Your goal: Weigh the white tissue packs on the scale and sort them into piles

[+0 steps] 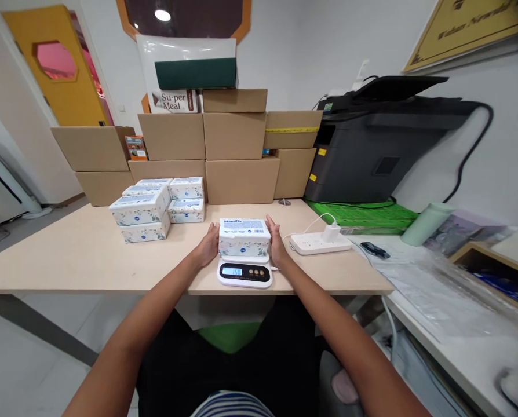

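Observation:
A white tissue pack [244,237] with a floral print and the name "Manhua" rests on a small white kitchen scale [245,282], whose lit display seems to read 150. At the pack's left side is my left hand [208,245], its fingers extended along the side. My right hand [277,242] stands at the opposite side with fingers stretched and spread, palm facing the pack. Whether either palm presses on it, I cannot tell. Several matching tissue packs [141,207] are stacked to the left on the wooden table [68,255].
Cardboard boxes [241,179] line the table's back edge. To the right are a white power strip [320,242] with a plugged-in charger, a large dark printer [372,145], and a side desk [450,324] holding plastic wrap and a green cup [428,223].

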`<state>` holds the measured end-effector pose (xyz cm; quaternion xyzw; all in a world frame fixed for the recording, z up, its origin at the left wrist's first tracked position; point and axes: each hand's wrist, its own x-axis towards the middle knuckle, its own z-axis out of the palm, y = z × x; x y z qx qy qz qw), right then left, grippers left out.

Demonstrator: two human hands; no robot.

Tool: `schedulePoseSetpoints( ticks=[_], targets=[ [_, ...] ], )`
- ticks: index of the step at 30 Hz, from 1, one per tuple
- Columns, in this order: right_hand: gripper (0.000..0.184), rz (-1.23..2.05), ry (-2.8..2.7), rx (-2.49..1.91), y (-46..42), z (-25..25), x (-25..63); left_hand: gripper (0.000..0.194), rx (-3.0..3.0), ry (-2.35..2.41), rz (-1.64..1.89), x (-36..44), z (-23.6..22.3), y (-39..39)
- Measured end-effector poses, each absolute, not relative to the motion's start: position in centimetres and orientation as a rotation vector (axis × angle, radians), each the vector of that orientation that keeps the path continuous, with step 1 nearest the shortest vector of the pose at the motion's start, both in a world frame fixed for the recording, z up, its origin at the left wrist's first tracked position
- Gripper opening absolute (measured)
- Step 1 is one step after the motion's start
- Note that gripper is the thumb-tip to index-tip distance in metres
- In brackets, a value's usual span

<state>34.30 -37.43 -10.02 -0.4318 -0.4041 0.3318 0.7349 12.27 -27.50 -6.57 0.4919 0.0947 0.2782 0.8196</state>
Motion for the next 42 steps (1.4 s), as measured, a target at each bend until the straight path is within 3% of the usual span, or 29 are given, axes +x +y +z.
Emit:
schedulePoseSetpoints(
  ticks=[12, 28, 42],
  targets=[
    [0.098, 0.627, -0.831, -0.990, -38.1, -9.2, 34.8, 0.090, 0.953, 0.479, 0.759, 11.4, -5.1, -27.6],
    [0.088, 0.526, -0.805, -1.012, -38.6, -8.5, 35.1, 0.065, 0.911, 0.574, 0.843, 10.9, -3.7, -27.9],
    [0.092, 0.526, -0.778, -0.999, -38.6, -8.1, 35.3, 0.059, 0.887, 0.579, 0.851, 10.9, -3.5, -27.7]
  ],
)
